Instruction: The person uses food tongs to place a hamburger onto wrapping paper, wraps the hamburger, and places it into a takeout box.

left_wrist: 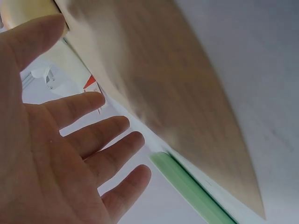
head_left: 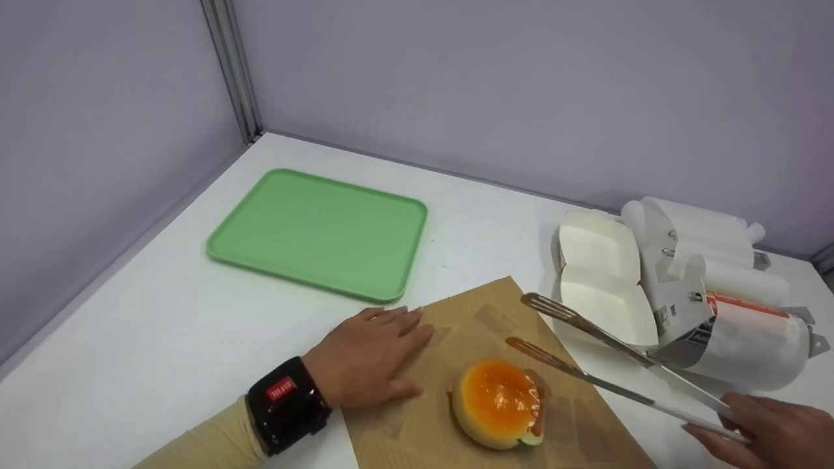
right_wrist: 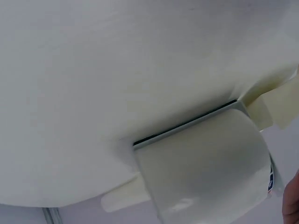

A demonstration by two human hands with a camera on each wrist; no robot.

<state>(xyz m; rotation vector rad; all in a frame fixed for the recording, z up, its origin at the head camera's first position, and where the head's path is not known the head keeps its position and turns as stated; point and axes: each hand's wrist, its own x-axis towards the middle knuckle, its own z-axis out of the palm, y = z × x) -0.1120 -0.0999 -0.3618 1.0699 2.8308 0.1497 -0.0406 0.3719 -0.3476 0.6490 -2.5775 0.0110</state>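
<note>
A hamburger (head_left: pixel 498 404) with a glossy orange-brown bun, its filling showing at the right side, sits on brown paper (head_left: pixel 417 417) over a brown board (head_left: pixel 469 296). To its left, my left hand (head_left: pixel 368 358) reaches over the board's left edge with fingers extended and spread, holding nothing. The left wrist view shows the palm and straight fingers beside the board; contact with it is unclear. My right hand (head_left: pixel 775 430) grips metal tongs (head_left: pixel 687 387) by the handle end. Their slotted tips are spread apart above the board's right side, clear of the burger.
A green tray (head_left: pixel 313 228) lies at the back left. An open white clamshell box (head_left: pixel 599 254) stands behind the tongs. Right of it are dispensers with white rolls (head_left: pixel 756 345), one also large in the right wrist view. Walls bound the table at the back and left.
</note>
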